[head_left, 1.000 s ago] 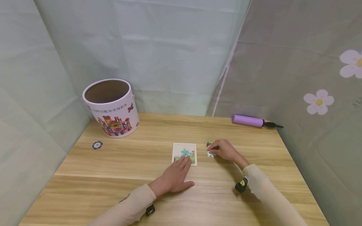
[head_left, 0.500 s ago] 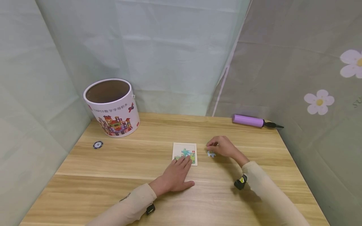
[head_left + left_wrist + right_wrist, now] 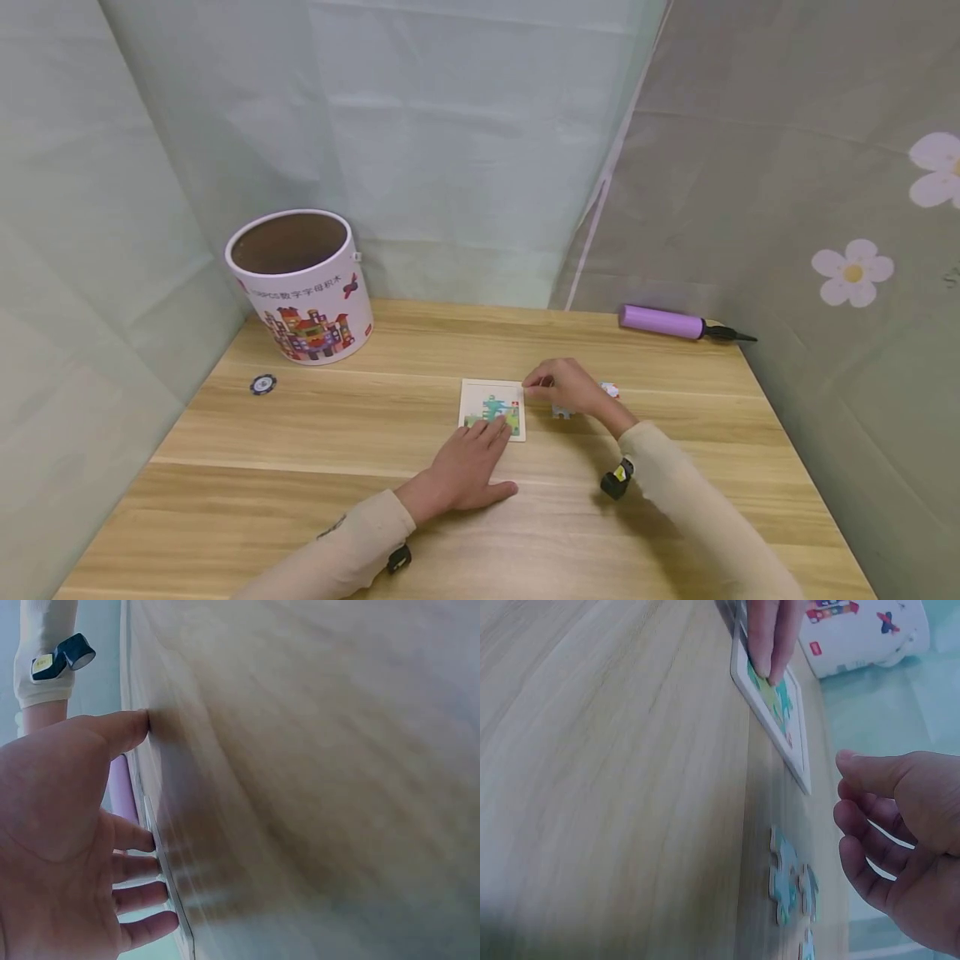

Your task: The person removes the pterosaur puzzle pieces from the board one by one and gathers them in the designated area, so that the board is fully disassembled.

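My left hand [image 3: 468,468] rests with spread, straight fingers on the near part of a small white-framed puzzle board [image 3: 472,390] holding a green and blue picture. In the right wrist view its fingertips touch the board [image 3: 772,724]. My right hand [image 3: 566,385] hovers by the board's far right corner, fingers loosely bent; nothing shows between thumb and fingers in the right wrist view. Below this hand lies a jigsaw piece [image 3: 562,412]. Another piece [image 3: 609,389] with red and white lies beyond the wrist. The right wrist view also shows a jigsaw piece [image 3: 810,891] close beside the nearest one.
A white bucket [image 3: 360,296] printed with toy blocks stands at the back left, a dark round chip [image 3: 263,384] in front of it. A purple hand pump [image 3: 662,322] lies at the back right. Curtains [image 3: 480,150] enclose the wooden table [image 3: 262,500].
My right hand has moved left from the loose pieces to the board's right edge, uncovering the red and white piece. My left hand has stayed on the board.
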`<state>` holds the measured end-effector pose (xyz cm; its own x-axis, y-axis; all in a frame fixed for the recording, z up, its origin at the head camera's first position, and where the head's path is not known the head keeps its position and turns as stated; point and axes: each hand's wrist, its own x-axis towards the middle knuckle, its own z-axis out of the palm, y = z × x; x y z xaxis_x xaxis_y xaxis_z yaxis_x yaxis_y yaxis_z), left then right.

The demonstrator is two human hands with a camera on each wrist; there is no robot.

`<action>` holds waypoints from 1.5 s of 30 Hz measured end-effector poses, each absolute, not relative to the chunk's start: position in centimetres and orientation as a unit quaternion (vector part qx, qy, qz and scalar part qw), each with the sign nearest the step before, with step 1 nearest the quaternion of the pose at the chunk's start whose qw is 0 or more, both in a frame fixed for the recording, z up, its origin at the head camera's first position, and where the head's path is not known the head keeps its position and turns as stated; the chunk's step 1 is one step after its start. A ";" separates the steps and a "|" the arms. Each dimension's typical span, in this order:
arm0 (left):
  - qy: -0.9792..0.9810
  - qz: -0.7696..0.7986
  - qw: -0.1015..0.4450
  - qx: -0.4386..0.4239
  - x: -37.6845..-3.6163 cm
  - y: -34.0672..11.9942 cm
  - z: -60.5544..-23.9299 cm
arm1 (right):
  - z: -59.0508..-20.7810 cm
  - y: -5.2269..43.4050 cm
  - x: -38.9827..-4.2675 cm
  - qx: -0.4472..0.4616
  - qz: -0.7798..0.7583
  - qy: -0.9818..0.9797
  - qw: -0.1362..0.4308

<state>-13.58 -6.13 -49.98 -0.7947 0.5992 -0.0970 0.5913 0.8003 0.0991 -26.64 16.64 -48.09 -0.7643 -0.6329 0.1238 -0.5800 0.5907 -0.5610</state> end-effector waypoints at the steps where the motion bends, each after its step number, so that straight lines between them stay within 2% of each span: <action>1: 0.947 0.032 0.061 0.315 -13.6 -6.1 -50.0 | -48.1 16.4 -26.7 -0.343 -0.298 0.889 0.048; 12: 0.947 0.034 0.065 0.313 -13.7 -6.0 -49.9 | -49.0 13.4 -27.3 -0.364 -0.275 0.887 0.079; 21: 0.944 0.034 0.047 0.325 -13.5 -6.1 -49.9 | -49.6 11.6 -27.2 -0.370 -0.263 0.886 0.098; 45: 0.948 0.019 0.039 0.315 -14.2 -5.8 -50.1 | -50.3 11.1 -27.6 -0.337 -0.268 0.896 0.112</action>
<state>-14.23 -5.78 -50.11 -0.7989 0.5982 -0.0620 0.5954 0.8012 0.0597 -27.57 11.08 -50.32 -0.7472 -0.6643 -0.0209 -0.5438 0.6292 -0.5553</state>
